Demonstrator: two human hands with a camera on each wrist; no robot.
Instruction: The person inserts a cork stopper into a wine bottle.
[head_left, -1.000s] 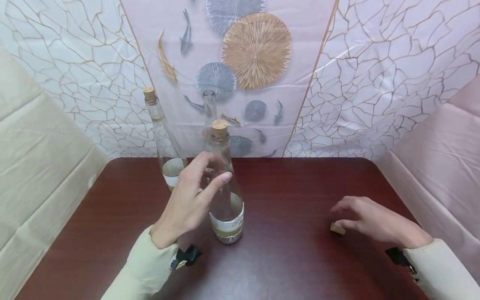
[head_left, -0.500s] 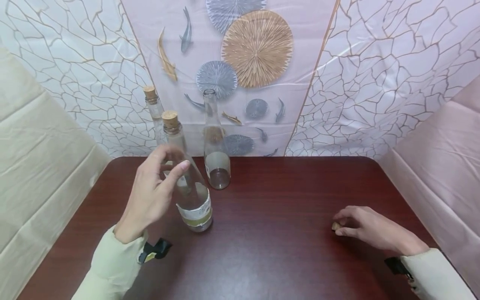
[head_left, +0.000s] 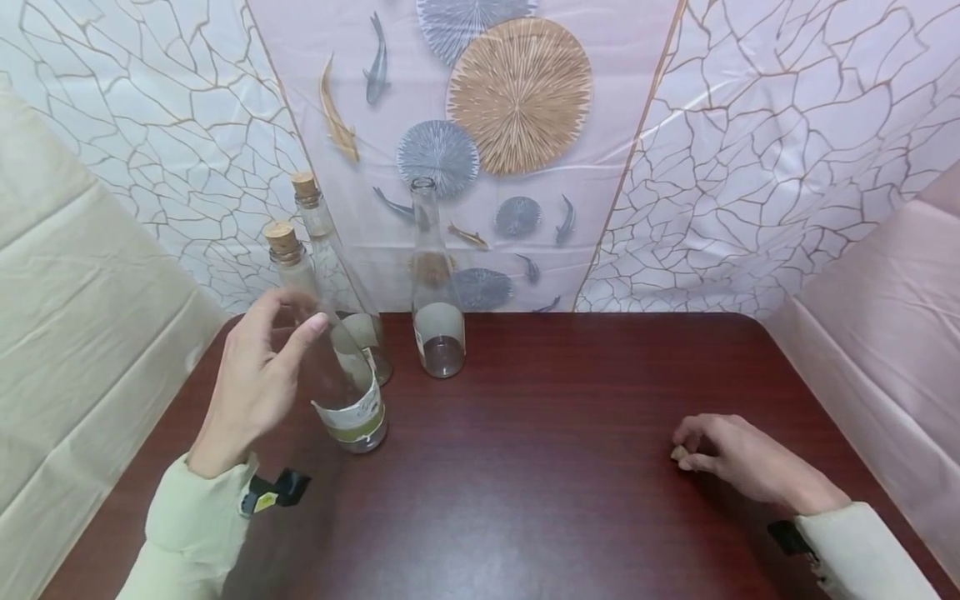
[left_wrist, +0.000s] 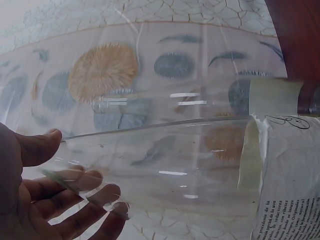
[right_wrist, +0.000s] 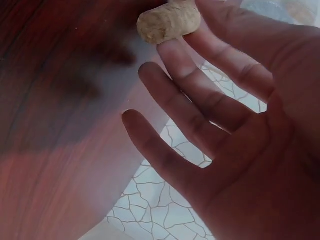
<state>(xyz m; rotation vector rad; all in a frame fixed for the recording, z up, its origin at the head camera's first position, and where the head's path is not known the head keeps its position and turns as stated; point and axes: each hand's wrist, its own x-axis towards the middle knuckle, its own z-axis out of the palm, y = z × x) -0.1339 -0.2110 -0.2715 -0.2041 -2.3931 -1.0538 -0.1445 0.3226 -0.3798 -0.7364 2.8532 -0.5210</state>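
At the left of the table, my left hand (head_left: 258,367) grips a clear glass bottle (head_left: 341,358) round its upper part, fingers behind and thumb in front. A cork stands in that bottle's mouth, and a torn white and olive label wraps its lower part. The left wrist view shows the thumb and fingertips curled on the glass (left_wrist: 165,165). Over on the right, my right hand (head_left: 750,458) pinches a loose cork (right_wrist: 167,22) between thumb and fingers, low over the table. Its other fingers are spread in the right wrist view.
Behind the held bottle stands another corked bottle (head_left: 341,267), partly hidden by it. An uncorked clear bottle (head_left: 438,325) stands to its right near the back edge. The dark red wooden table (head_left: 510,467) is bounded by patterned cloth walls (head_left: 675,208).
My left hand has carried the corked bottle leftward, from in front of the uncorked bottle to in front of the other corked one. The right hand, near the same spot, now pinches the cork.
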